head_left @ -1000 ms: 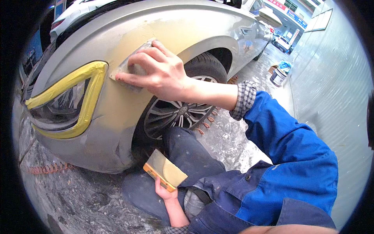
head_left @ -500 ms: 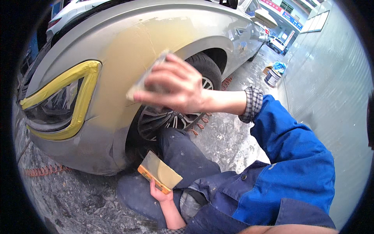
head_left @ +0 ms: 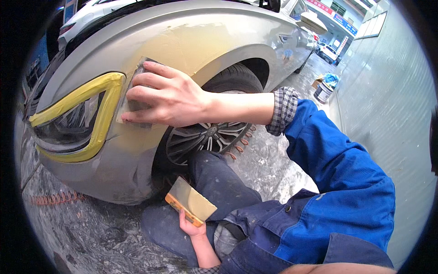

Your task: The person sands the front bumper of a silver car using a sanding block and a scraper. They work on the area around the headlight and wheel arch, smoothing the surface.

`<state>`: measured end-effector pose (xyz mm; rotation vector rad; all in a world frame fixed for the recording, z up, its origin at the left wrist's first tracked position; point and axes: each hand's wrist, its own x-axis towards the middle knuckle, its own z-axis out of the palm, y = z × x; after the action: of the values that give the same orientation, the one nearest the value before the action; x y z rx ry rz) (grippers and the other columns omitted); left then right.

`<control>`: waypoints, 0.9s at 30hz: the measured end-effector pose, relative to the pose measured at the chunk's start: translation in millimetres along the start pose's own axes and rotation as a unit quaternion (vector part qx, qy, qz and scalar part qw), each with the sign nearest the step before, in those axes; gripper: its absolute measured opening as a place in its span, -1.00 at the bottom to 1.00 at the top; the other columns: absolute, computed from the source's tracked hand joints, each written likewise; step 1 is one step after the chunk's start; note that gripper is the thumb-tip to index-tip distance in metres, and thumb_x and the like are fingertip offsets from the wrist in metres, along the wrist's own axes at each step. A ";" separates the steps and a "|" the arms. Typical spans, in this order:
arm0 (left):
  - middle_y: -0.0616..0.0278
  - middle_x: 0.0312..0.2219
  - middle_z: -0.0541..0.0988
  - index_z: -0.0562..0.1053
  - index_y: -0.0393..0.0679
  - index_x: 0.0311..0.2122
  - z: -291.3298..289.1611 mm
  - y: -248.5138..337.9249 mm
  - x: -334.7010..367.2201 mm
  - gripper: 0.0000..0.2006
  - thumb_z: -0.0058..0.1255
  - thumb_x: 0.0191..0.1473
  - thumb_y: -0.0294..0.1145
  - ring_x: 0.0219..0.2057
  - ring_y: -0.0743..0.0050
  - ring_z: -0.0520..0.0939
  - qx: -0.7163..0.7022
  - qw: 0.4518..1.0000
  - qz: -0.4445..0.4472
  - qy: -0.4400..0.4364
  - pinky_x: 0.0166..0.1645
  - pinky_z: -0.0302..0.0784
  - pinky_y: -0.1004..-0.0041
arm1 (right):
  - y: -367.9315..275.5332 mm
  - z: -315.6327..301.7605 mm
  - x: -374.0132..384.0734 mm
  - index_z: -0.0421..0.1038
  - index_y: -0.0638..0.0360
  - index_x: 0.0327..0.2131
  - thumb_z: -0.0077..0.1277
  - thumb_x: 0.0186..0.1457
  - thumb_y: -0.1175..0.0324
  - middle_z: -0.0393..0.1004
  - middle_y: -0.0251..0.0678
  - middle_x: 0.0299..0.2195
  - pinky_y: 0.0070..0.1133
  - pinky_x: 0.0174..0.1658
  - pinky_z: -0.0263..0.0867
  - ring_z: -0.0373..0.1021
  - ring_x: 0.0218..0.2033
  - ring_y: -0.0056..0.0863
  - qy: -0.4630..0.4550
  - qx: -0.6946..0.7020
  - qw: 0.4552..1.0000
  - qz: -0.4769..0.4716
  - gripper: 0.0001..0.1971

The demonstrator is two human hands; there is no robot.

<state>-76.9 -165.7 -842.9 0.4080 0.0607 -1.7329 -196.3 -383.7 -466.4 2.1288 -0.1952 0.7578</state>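
Observation:
My right hand (head_left: 166, 98) is closed on a thin, flat filler spreader (head_left: 135, 106), its fingers spread across the back. The spreader lies against the silver car's front fender (head_left: 114, 160), just right of the headlight. Beige-yellow filler (head_left: 175, 43) coats the fender above and around it. Low over my lap, my left hand (head_left: 194, 227) grips a wide putty knife (head_left: 182, 194) by its orange edge, blade tilted up. A lump of yellowish filler (head_left: 200, 206) covers part of that blade. Yellow masking tape (head_left: 108, 109) frames the headlight (head_left: 68, 121).
The front wheel (head_left: 210, 132) stands right behind my right forearm. A coiled orange hose (head_left: 54, 198) runs along the floor under the bumper. A paint can (head_left: 323, 92) sits by the pale wall (head_left: 388, 105) on the right. My bent legs (head_left: 223, 182) are close to the car.
My right hand has moved left and slightly down with the spreader, from beside the wheel arch toward the headlight. The left hand with the putty knife is nearly still; the view has shifted slightly.

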 end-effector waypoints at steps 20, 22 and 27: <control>0.16 0.13 0.53 0.33 -0.12 0.29 -2.9 -0.3 3.2 -0.48 -0.06 0.30 -0.14 0.14 0.17 0.57 -0.004 1.000 0.004 0.013 0.22 0.49 0.13 | -19.5 5.2 -28.9 0.62 -0.38 -0.18 0.12 -0.04 0.17 0.38 -0.48 -0.22 -0.21 0.20 0.30 0.39 -0.05 -0.43 0.000 -0.030 0.999 -0.012 -0.71; 0.15 0.13 0.53 0.33 -0.12 0.29 -4.8 -0.4 3.6 -0.48 -0.05 0.29 -0.14 0.14 0.16 0.57 -0.008 1.000 -0.005 0.024 0.23 0.48 0.12 | -23.5 0.4 -41.7 0.63 -0.37 -0.17 0.16 -0.03 0.19 0.41 -0.49 -0.20 -0.24 0.18 0.35 0.42 -0.05 -0.45 -0.006 -0.023 1.000 -0.016 -0.72; 0.15 0.17 0.50 0.29 -0.12 0.32 -5.0 -0.6 3.7 -0.45 -0.05 0.29 -0.14 0.18 0.14 0.53 -0.011 1.000 -0.015 0.026 0.27 0.43 0.12 | -27.4 -24.1 -65.4 0.65 -0.40 -0.11 0.28 -0.02 0.20 0.48 -0.50 -0.14 -0.24 0.19 0.42 0.48 -0.03 -0.46 -0.048 -0.037 0.998 -0.027 -0.67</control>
<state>-76.9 -167.7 -848.8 0.4366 0.1238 -1.7489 -249.2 -356.0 -511.8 2.0939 -0.2117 0.6089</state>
